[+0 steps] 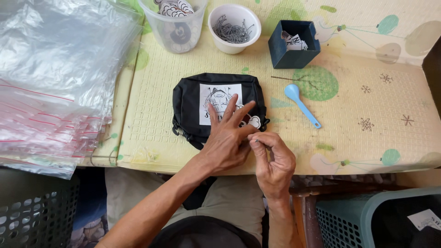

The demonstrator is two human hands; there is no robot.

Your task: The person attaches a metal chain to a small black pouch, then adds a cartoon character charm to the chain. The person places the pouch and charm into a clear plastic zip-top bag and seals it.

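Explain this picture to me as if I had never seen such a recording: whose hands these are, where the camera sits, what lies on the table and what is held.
There is no machine here. A person wears a camera on the head, so the one picture looks down at that person's own two bare hands.

The left hand lies flat, fingers spread, on a small black pouch with a white printed patch. The right hand pinches something thin and metallic, probably a pin, at the pouch's edge; it is too small to tell for certain.

All this rests on a table with a pale yellow patterned cover. Further back stand a clear plastic cup of printed tags, a white bowl of metal pins and a dark blue box with paper slips. A light blue spoon lies to the right, and a stack of clear zip bags to the left.
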